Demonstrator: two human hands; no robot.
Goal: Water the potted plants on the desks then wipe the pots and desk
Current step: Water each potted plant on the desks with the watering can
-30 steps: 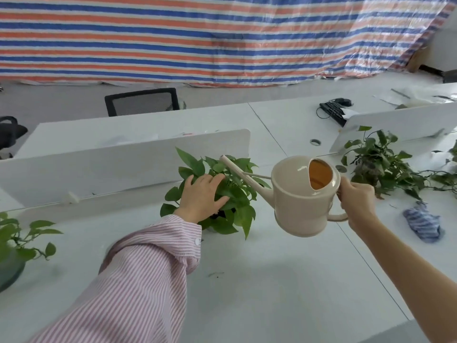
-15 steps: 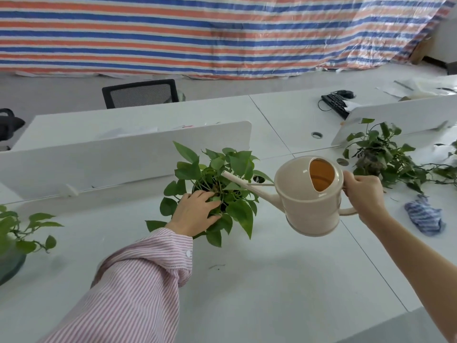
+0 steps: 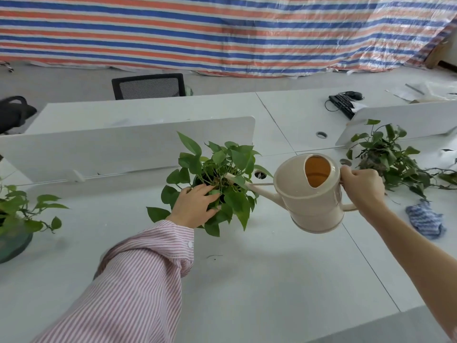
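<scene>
A leafy green potted plant (image 3: 230,167) stands mid-desk in front of the white divider. My left hand (image 3: 195,206), in a pink striped sleeve, rests on its near-side leaves and holds them aside; the pot is mostly hidden. My right hand (image 3: 362,188) grips the handle of a cream watering can (image 3: 312,201), held above the white desk (image 3: 272,280). The can's thin spout reaches left into the foliage. A second plant (image 3: 385,159) trails over the desk at the right, and a third (image 3: 17,214) in a dark green pot sits at the left edge.
A crumpled blue striped cloth (image 3: 425,220) lies on the desk at the right. White dividers (image 3: 111,149) run behind the plants. A black keyboard (image 3: 342,105) lies on the far desk, a black chair (image 3: 148,86) beyond it. A striped tarp hangs at the back.
The can's spout has gone deeper into the foliage. My left hand slid lower on the plant's near side, parting the leaves.
</scene>
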